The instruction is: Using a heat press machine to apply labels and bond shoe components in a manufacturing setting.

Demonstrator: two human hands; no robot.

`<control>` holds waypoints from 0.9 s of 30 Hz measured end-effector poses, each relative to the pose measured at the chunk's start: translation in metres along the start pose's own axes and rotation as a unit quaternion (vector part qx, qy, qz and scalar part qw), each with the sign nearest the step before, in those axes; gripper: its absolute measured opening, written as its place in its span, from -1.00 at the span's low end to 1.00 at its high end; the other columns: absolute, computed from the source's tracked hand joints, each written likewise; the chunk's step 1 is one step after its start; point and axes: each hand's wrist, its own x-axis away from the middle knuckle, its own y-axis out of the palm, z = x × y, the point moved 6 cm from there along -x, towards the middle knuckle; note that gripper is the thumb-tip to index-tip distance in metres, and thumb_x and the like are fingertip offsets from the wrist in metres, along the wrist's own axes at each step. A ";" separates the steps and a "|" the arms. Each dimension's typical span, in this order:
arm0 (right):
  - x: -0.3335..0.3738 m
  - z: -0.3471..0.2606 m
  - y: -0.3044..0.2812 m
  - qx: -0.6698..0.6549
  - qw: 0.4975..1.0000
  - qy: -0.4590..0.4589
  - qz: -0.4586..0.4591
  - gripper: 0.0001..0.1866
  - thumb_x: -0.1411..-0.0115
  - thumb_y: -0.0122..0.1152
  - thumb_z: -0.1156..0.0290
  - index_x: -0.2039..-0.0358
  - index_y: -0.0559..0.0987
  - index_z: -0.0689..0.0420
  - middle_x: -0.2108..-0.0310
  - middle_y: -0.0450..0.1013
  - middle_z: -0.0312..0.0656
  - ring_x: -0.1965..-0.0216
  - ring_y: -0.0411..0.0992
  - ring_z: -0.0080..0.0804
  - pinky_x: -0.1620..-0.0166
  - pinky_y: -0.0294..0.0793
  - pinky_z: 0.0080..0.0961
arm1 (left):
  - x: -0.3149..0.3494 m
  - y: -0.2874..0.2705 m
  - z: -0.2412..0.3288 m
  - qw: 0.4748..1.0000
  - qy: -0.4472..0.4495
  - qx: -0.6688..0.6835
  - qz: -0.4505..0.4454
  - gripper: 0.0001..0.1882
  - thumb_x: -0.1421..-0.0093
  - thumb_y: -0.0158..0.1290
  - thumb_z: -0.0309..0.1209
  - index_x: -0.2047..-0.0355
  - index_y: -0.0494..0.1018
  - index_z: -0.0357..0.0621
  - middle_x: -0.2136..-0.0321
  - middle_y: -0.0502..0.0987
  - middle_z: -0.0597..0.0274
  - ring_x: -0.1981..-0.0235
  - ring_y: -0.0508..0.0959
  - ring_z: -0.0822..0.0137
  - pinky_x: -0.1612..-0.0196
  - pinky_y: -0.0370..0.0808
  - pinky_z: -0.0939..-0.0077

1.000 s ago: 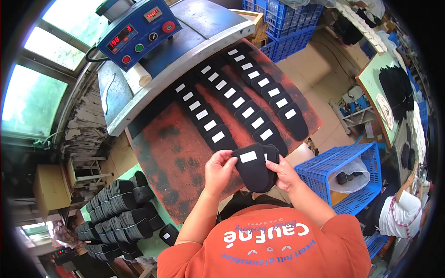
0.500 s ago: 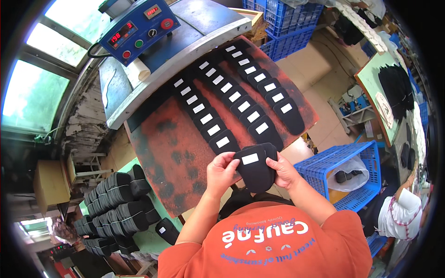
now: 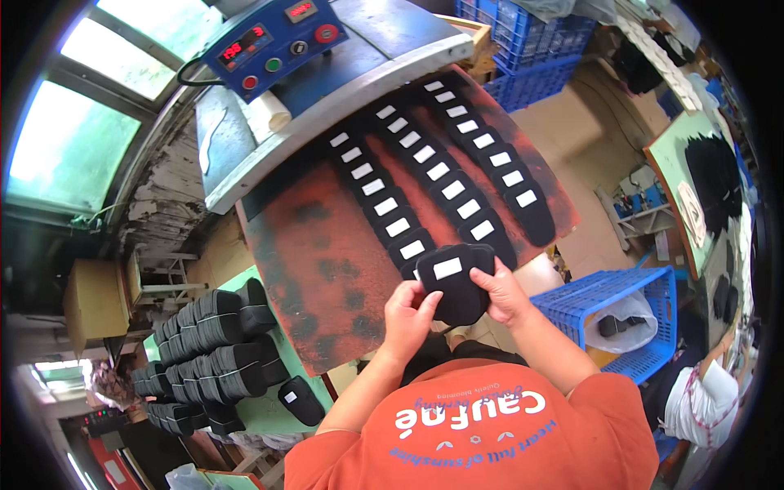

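Both hands grip a small stack of black insole-shaped pads (image 3: 454,282), the top one carrying a white rectangular label. My left hand (image 3: 407,312) grips the stack's left edge and my right hand (image 3: 500,292) grips its right edge, just over the near edge of a rust-red work board (image 3: 327,269). On the board lie two rows of several black pads with white labels (image 3: 425,175), running away toward the machine.
A blue control box (image 3: 269,41) sits on the grey press table (image 3: 343,90) behind the board. Stacks of black pads (image 3: 208,343) stand on a green surface at the left. A blue crate (image 3: 621,314) is at the right, more blue crates at the top.
The stack in my hands has shifted slightly away from my body and to the right; both hands keep their grip on it.
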 end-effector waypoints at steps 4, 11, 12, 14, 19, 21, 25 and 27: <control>-0.031 0.008 0.031 -0.027 0.999 -0.006 -0.032 -0.63 -0.13 0.15 0.46 0.05 0.34 0.12 0.12 0.38 -0.22 0.08 0.37 -0.40 0.01 0.40 -0.44 | -0.049 -0.043 -0.018 0.994 -0.019 0.063 0.090 -0.90 -0.14 -0.01 -0.56 0.33 0.41 -0.33 0.39 0.49 0.29 0.35 0.45 0.52 0.24 0.40 0.61; -0.062 0.004 0.097 -0.121 0.967 0.077 -0.210 -0.50 -0.13 0.03 0.42 -0.10 0.24 0.18 -0.04 0.30 -0.08 -0.05 0.31 -0.24 -0.12 0.27 -0.25 | -0.209 -0.197 -0.045 0.975 -0.018 -0.024 0.218 -0.87 -0.11 0.01 -0.51 0.39 0.44 -0.39 0.52 0.49 0.27 0.51 0.42 0.51 0.40 0.38 0.59; -0.067 0.009 0.100 -0.104 0.975 0.081 -0.181 -0.50 -0.13 0.06 0.43 -0.09 0.25 0.18 -0.03 0.31 -0.09 -0.05 0.31 -0.25 -0.12 0.28 -0.26 | -0.224 -0.204 -0.044 0.976 -0.020 -0.028 0.217 -0.85 -0.10 0.03 -0.51 0.39 0.44 -0.40 0.54 0.49 0.26 0.51 0.43 0.50 0.41 0.38 0.58; -0.079 0.018 0.103 -0.101 0.979 0.099 -0.148 -0.53 -0.13 0.11 0.47 -0.07 0.27 0.18 0.00 0.33 -0.13 -0.04 0.31 -0.30 -0.10 0.31 -0.29 | -0.248 -0.213 -0.037 0.967 -0.035 -0.120 0.221 -0.77 -0.08 0.06 -0.45 0.35 0.43 -0.45 0.57 0.50 0.20 0.50 0.45 0.42 0.39 0.40 0.50; -0.110 0.036 0.123 -0.055 0.989 0.088 -0.105 -0.58 -0.15 0.10 0.49 -0.04 0.30 0.16 0.05 0.36 -0.19 -0.02 0.33 -0.36 -0.07 0.34 -0.34 | -0.231 -0.209 -0.008 0.910 0.088 -0.302 0.270 -0.66 -0.06 0.11 -0.33 0.32 0.43 -0.46 0.54 0.50 0.16 0.47 0.50 0.32 0.32 0.44 0.43; -0.126 0.037 0.111 -0.002 0.998 0.033 -0.056 -0.59 -0.15 0.12 0.46 -0.01 0.31 0.15 0.06 0.37 -0.22 0.00 0.33 -0.39 -0.06 0.33 -0.38 | -0.201 -0.162 -0.005 0.989 0.020 -0.098 0.110 -0.71 -0.07 0.11 -0.38 0.29 0.43 -0.41 0.50 0.51 0.20 0.46 0.50 0.39 0.34 0.45 0.48; -0.139 0.041 0.113 -0.018 0.999 0.041 -0.025 -0.61 -0.17 0.11 0.39 -0.01 0.32 0.12 0.05 0.36 -0.23 -0.01 0.32 -0.40 -0.08 0.30 -0.38 | -0.171 -0.146 -0.011 0.995 -0.073 0.052 0.049 -0.78 -0.08 0.04 -0.58 0.22 0.42 -0.29 0.42 0.51 0.29 0.47 0.45 0.58 0.47 0.39 0.72; -0.140 0.035 0.122 -0.071 0.994 0.054 -0.059 -0.61 -0.19 0.07 0.38 -0.03 0.31 0.13 0.03 0.35 -0.20 -0.02 0.31 -0.37 -0.09 0.29 -0.34 | -0.196 -0.184 -0.022 0.985 -0.014 0.076 0.154 -0.73 -0.08 0.05 -0.53 0.17 0.42 -0.32 0.44 0.52 0.27 0.50 0.44 0.56 0.51 0.36 0.70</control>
